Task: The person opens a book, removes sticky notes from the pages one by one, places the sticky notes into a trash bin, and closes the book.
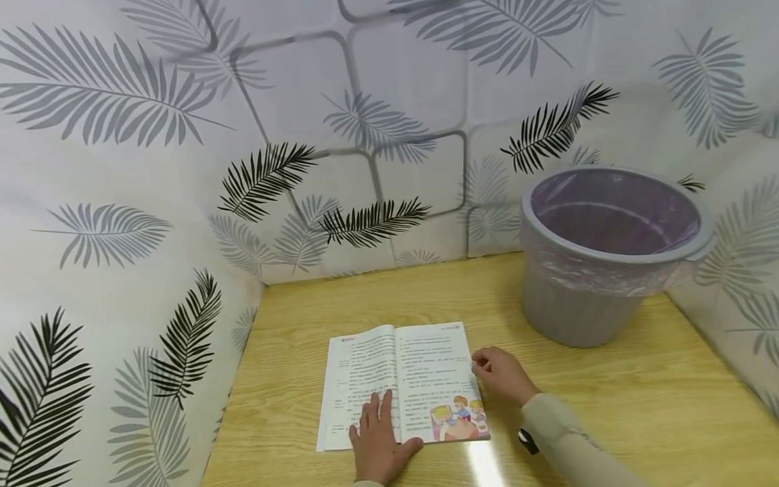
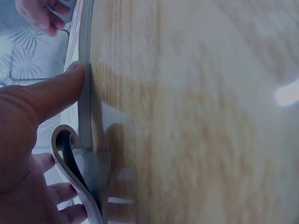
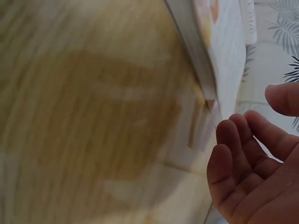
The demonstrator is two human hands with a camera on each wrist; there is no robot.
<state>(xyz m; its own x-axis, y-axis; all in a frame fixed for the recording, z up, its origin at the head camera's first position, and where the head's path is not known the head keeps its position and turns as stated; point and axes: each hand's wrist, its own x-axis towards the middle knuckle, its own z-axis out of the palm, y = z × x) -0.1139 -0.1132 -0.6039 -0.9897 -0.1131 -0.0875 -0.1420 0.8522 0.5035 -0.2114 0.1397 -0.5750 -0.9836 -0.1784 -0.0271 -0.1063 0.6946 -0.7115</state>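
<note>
An open book (image 1: 429,379) with printed text lies on the wooden table, a coloured cartoon at the lower corner of its right page. My left hand (image 1: 380,439) rests on the lower part of the book near the spine, fingers spread over the left page. In the left wrist view, the thumb (image 2: 60,91) presses at the book's lower edge beside the curved pages. At the book's right edge is my right hand (image 1: 502,373), its fingers loosely bent. The right wrist view shows a gap between its thumb and fingers (image 3: 233,140), whose tips are close to the page edge.
A grey bin (image 1: 581,304) with a clear plastic liner stands at the back right of the table (image 1: 292,325). Leaf-patterned cloth walls (image 1: 402,182) rise behind and at both sides. A dark object (image 1: 528,442) shows at the right wrist.
</note>
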